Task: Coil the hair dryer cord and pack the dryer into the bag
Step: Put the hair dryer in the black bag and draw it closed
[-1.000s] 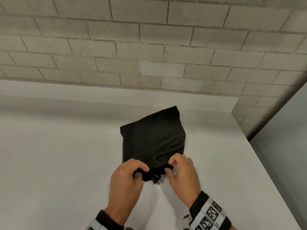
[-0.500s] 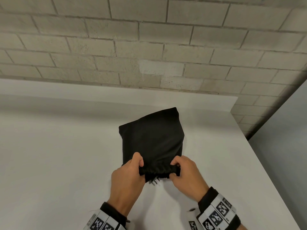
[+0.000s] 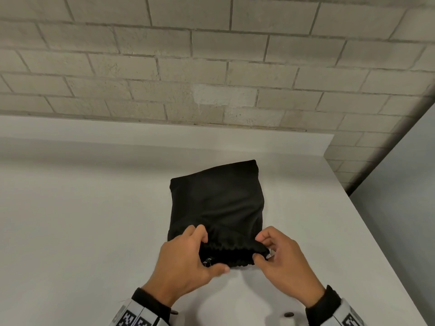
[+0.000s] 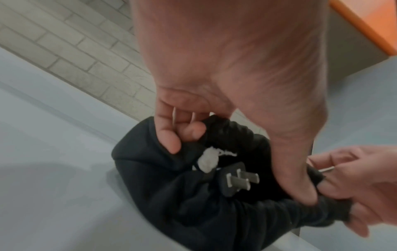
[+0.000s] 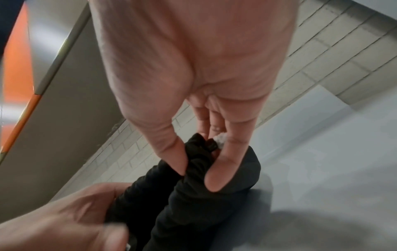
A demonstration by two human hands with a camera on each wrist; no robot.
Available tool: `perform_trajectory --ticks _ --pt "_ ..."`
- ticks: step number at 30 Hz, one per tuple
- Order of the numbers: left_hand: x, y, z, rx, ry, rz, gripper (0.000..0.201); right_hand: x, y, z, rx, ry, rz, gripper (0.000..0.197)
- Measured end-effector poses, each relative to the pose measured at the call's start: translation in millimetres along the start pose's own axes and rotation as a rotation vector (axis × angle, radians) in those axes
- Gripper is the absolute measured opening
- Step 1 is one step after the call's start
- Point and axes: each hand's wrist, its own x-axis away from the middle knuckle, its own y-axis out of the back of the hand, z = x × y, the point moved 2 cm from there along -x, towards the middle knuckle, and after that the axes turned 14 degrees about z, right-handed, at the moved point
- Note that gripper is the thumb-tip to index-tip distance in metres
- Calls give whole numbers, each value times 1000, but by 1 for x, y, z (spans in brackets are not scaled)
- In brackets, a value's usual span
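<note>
A black drawstring bag (image 3: 219, 198) lies bulging on the white table (image 3: 70, 220), its gathered mouth toward me. My left hand (image 3: 186, 257) pinches the left side of the mouth hem. My right hand (image 3: 277, 255) pinches the right side, where a white drawstring tip (image 5: 221, 138) shows between the fingers. The dryer's black plug (image 4: 234, 180) with its metal prongs pokes out of the mouth, beside another white drawstring knot (image 4: 207, 160). The dryer body is hidden inside the bag (image 4: 171, 195).
A pale brick wall (image 3: 211, 67) backs the table. The table's right edge (image 3: 376, 243) runs diagonally close to my right hand, with grey floor beyond it. An orange-edged panel (image 4: 365, 25) shows in the wrist views. Bare table spreads to the left.
My hands have moved apart along the bag's mouth, from close together at its centre to its two sides, stretching the gathered hem wider.
</note>
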Motion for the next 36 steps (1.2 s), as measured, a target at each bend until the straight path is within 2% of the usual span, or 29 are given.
perform_trajectory --ticks 4,8,12,15,17,19,23,27,32,36 --pt "-4 -3 6 -81 -60 54 53 5 1 -1 -5 7 14 24" --pt "-7 -5 6 -12 -67 17 39 12 -1 -3 -3 -1 7 25" --pt "-10 -5 -1 87 34 -48 40 20 -6 0 10 19 -12 24" --pt "-13 -6 -12 50 119 -114 44 24 -12 6 9 68 -12 24" --pt "-16 -8 -21 6 120 -112 50 25 -15 8 15 59 23 26" --pt "-20 -11 -24 18 107 -51 55 26 -14 4 30 25 37 29" --pt "-17 -15 -10 158 72 88 57 30 -2 -13 27 -65 -5 32" --pt "0 -14 10 280 -4 18 59 36 4 -29 -33 -129 -63 36" --pt "17 -25 28 355 129 -66 76 41 3 -40 -130 -151 -27 34" --pt "24 -38 36 541 193 -37 52 45 2 -44 -111 -125 10 28"
